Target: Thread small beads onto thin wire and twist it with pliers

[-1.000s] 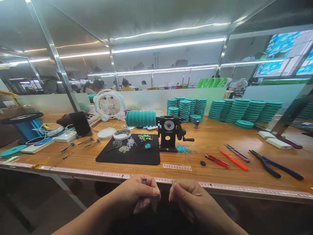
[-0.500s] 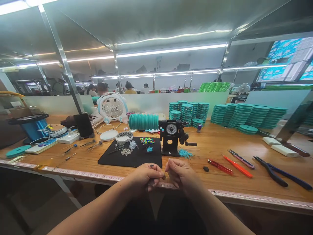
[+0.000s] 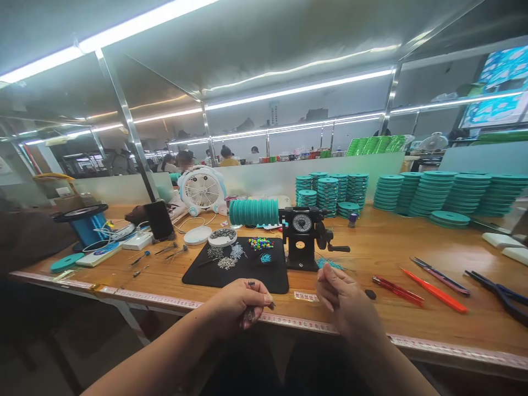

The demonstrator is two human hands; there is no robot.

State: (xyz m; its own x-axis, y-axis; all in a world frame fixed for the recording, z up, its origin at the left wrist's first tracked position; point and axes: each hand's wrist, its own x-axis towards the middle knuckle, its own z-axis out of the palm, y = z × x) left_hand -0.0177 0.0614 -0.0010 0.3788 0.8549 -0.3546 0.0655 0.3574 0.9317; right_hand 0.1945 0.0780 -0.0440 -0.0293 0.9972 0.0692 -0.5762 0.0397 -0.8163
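My left hand (image 3: 249,305) is closed over the table's front edge, thumb and forefinger pinching a tiny dark piece (image 3: 271,306). Darker bits show under its curled fingers, and a small dark item (image 3: 251,284) is at the index finger. To the right, my right hand (image 3: 346,300) holds thumb and forefinger together; whatever they pinch is too fine to see. Beyond both hands, a black mat (image 3: 256,278) carries silvery small parts (image 3: 226,263), multicoloured beads (image 3: 261,243) and blue pieces (image 3: 265,257). A black hand-crank winder (image 3: 302,242) bears a row of teal spools (image 3: 253,212).
Tweezers (image 3: 398,290), an orange tool (image 3: 435,291), a pink-handled cutter (image 3: 441,276) and dark pliers (image 3: 501,294) lie at the right. Stacked teal spools (image 3: 433,192) stand behind. A white fan (image 3: 203,190), phone (image 3: 159,220) and blue wire reel (image 3: 88,228) are at the left.
My right hand has moved right, away from my left hand, so a gap now separates them. The view has swung left, shifting the bench things rightward.
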